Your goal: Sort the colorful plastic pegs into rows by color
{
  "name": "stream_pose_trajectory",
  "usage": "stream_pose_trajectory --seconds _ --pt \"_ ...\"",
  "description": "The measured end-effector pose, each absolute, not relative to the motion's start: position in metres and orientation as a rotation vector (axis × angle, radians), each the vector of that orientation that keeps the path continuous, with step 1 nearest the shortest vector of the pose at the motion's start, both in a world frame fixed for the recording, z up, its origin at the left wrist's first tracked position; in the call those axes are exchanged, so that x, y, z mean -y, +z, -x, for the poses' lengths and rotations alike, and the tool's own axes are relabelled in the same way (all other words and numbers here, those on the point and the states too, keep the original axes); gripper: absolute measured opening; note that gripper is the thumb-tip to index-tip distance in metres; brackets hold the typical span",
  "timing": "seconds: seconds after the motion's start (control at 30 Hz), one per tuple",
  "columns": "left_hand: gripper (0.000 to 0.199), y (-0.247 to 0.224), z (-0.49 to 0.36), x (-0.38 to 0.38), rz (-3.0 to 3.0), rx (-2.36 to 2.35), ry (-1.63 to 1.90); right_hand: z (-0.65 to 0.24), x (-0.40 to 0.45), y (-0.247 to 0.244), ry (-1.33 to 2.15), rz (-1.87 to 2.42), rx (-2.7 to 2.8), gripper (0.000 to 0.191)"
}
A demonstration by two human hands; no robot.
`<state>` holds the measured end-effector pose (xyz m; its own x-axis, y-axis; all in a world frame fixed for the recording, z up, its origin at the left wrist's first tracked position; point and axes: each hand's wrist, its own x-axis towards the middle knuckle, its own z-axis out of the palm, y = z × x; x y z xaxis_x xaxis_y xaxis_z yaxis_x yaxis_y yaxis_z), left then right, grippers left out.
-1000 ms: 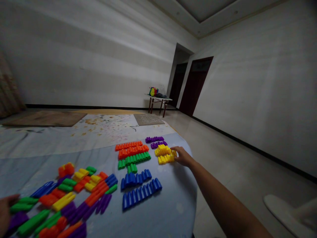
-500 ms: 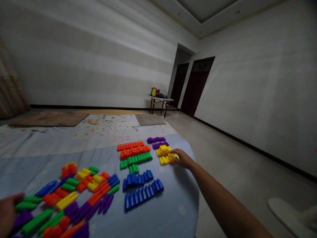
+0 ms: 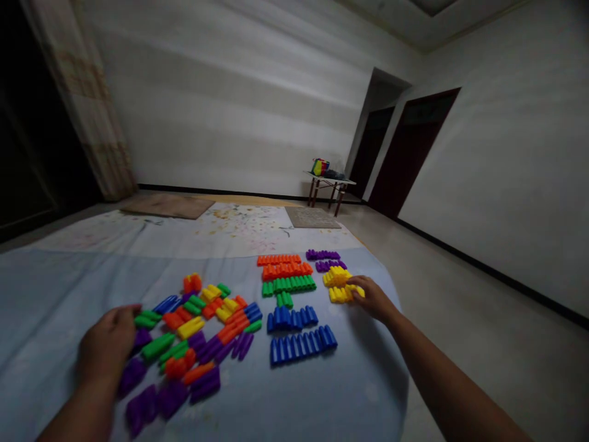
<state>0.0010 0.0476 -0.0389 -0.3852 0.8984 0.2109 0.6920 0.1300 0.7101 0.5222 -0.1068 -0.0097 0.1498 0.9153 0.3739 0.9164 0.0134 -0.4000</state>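
Note:
My right hand [image 3: 375, 299] is at the right end of the yellow plastic pieces [image 3: 339, 276], its thumb and fingers closed around an end piece. My left hand [image 3: 107, 341] lies at the left edge of a mixed pile, fingers stretched towards green pieces [image 3: 146, 318] and above purple ones [image 3: 132, 376]. Its fingers are apart, with nothing seen in them. The ribbed, tube-like pieces in the pile are green, purple, orange, yellow and blue. Sorted rows of orange [image 3: 286, 271], green [image 3: 294, 284], blue [image 3: 304, 347] and purple pieces [image 3: 323, 255] lie between my hands and beyond the yellow ones.
A pale blue cloth [image 3: 239, 408] covers the near surface, with a floral cloth [image 3: 248, 228] behind it. Two flat boards, one brown [image 3: 168, 205] and one grey [image 3: 313, 217], lie at the far side. A small table [image 3: 330, 178] with a colourful bag stands beyond. The surface's rounded edge runs along the right.
The view has turned left, so everything sits further right and more of my left hand and the purple pieces shows. My right hand stays at the yellow pieces.

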Motion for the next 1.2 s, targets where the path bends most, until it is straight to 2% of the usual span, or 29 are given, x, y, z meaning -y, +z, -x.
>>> stream_pose_trajectory --seconds 0.37,0.5,0.63,0.83,1.2 --pt "0.033 -0.039 -0.005 -0.043 -1.519 -2.042 1.158 -0.381 0.076 0.006 0.159 1.467 2.043 0.027" --pt "0.034 -0.040 -0.005 -0.043 -1.514 -2.028 1.192 -0.325 0.054 0.007 0.235 1.495 2.106 0.025" --pt "0.035 -0.041 -0.005 -0.043 -1.509 -2.024 1.186 -0.287 0.033 0.004 0.149 1.641 2.113 0.025" --pt "0.033 -0.043 -0.004 -0.044 -1.525 -2.012 1.206 -0.263 0.016 -0.005 0.063 1.804 2.125 0.021" --pt "0.034 -0.040 -0.006 -0.042 -1.495 -2.011 1.199 -0.266 0.033 0.001 0.072 1.603 2.037 0.018"
